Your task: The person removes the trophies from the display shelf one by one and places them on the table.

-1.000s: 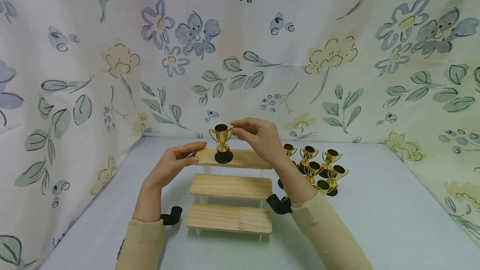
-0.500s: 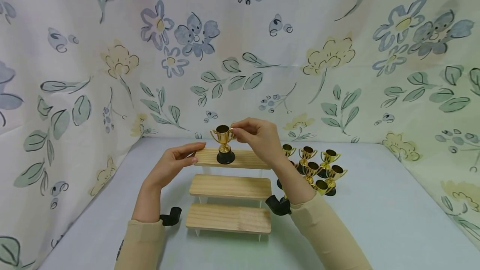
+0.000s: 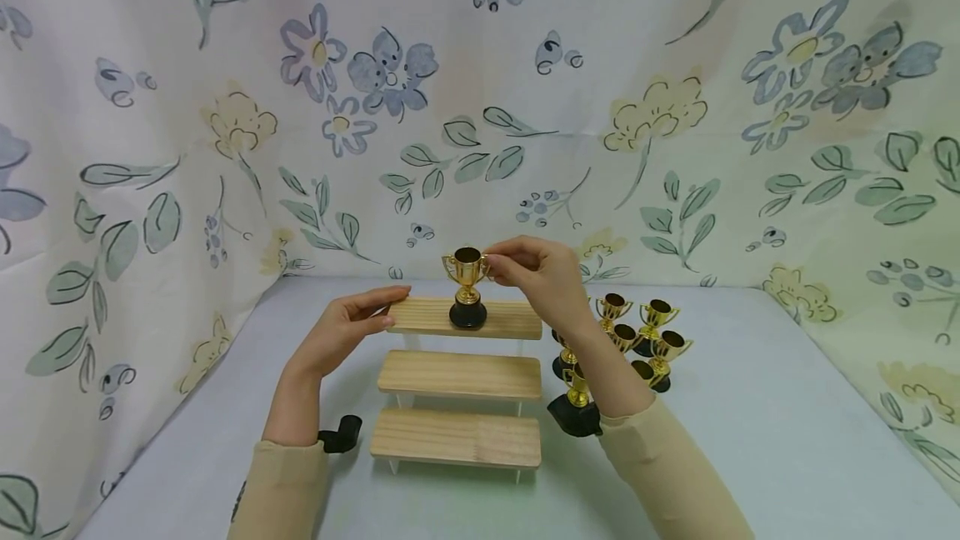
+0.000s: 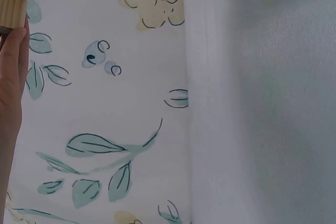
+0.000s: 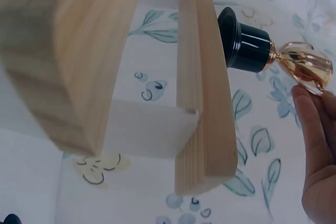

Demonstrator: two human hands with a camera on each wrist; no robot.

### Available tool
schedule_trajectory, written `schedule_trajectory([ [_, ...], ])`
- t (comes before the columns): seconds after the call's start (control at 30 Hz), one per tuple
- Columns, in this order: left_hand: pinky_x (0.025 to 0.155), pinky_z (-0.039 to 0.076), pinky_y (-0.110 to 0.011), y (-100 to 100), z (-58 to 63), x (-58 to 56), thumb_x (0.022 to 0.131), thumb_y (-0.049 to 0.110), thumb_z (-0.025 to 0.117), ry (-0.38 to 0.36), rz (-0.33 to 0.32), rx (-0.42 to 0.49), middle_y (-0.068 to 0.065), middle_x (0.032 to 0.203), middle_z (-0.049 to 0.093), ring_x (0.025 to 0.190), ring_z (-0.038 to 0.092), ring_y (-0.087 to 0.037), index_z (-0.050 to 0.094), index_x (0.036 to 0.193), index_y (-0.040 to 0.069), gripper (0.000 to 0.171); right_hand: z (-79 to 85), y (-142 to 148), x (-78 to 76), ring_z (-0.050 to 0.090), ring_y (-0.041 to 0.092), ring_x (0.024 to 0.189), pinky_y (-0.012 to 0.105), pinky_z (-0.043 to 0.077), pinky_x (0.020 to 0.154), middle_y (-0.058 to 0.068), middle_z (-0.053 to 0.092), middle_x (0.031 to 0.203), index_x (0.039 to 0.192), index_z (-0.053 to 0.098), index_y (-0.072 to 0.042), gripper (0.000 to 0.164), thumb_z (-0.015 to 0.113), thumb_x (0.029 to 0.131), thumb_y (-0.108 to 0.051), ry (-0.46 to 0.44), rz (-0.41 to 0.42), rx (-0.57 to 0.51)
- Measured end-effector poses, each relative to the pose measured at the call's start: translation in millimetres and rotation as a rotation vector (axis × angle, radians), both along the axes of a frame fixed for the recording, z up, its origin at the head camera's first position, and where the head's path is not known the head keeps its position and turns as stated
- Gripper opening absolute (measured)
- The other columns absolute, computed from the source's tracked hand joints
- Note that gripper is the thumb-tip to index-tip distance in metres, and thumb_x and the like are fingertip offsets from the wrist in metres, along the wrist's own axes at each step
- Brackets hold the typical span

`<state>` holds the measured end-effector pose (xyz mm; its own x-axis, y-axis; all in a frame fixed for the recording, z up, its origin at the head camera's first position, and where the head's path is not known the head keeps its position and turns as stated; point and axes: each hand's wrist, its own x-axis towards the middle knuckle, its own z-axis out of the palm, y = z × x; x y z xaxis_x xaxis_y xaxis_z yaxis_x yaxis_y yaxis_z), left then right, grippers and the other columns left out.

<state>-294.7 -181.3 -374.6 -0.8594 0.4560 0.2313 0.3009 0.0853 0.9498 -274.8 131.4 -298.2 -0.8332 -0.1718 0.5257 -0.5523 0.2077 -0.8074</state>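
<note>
A small gold trophy cup (image 3: 467, 269) with a black base stands upright on the top board (image 3: 420, 317) of a three-step wooden display stand, right of the board's middle. My right hand (image 3: 543, 277) pinches its right handle between thumb and fingers. In the right wrist view the trophy's black base (image 5: 252, 45) meets the board (image 5: 218, 103), and the fingertips are at the cup's rim. My left hand (image 3: 341, 336) holds the left end of that top board, thumb at the front corner, fingers behind. Only part of the left hand (image 4: 9, 85) shows in its wrist view.
Several more gold trophies (image 3: 658, 312) stand in a group on the white table (image 3: 750, 407) right of the stand, partly hidden by my right forearm. The middle board (image 3: 461, 375) and bottom board (image 3: 435, 437) bear nothing. A floral curtain (image 3: 480, 65) hangs behind and at the sides.
My right hand has shifted the trophy to the right along the top board. The left hand stays at the board's left end.
</note>
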Motion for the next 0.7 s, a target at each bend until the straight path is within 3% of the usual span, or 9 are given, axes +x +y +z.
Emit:
schedule_trajectory([
  [0.07,0.101,0.047,-0.013,0,-0.4,-0.2,0.096,0.013,0.064,-0.001,-0.002,0.008,0.016,0.138,0.057,0.13,0.05,0.006,0.05,0.143,-0.001,0.051,-0.8,4,1.4,0.075,0.014,0.079,0.028,0.062,0.074,0.017,0.076,0.096,0.103,0.076,-0.007,0.016,0.07,0.092,-0.017,-0.002,-0.006,-0.007],
  [0.3,0.102,0.046,-0.013,-1,-1.7,-1.1,0.096,0.012,0.063,-0.011,-0.013,0.019,0.014,0.139,0.058,0.131,0.049,0.006,0.049,0.143,-0.002,0.051,-1.6,24,9.8,0.073,0.002,0.076,0.026,0.062,0.073,0.017,0.077,0.094,0.102,0.076,-0.006,0.016,0.071,0.091,-0.017,0.033,-0.058,0.019],
  [0.53,0.103,0.046,-0.013,-2,-2.0,-1.8,0.096,0.011,0.063,-0.01,-0.022,0.025,0.014,0.139,0.058,0.131,0.049,0.006,0.049,0.143,-0.001,0.051,-4.6,49,15.7,0.075,0.008,0.079,0.024,0.061,0.072,0.019,0.076,0.095,0.102,0.075,-0.002,0.019,0.07,0.092,-0.017,0.037,-0.107,0.026],
  [0.7,0.102,0.047,-0.013,-2,-1.0,-1.8,0.096,0.011,0.063,-0.012,-0.02,0.026,0.014,0.139,0.058,0.13,0.05,0.006,0.049,0.143,-0.002,0.051,-6.9,64,21.3,0.075,0.007,0.079,0.027,0.061,0.071,0.002,0.078,0.09,0.103,0.075,0.0,0.019,0.07,0.092,-0.015,0.027,-0.121,-0.012],
])
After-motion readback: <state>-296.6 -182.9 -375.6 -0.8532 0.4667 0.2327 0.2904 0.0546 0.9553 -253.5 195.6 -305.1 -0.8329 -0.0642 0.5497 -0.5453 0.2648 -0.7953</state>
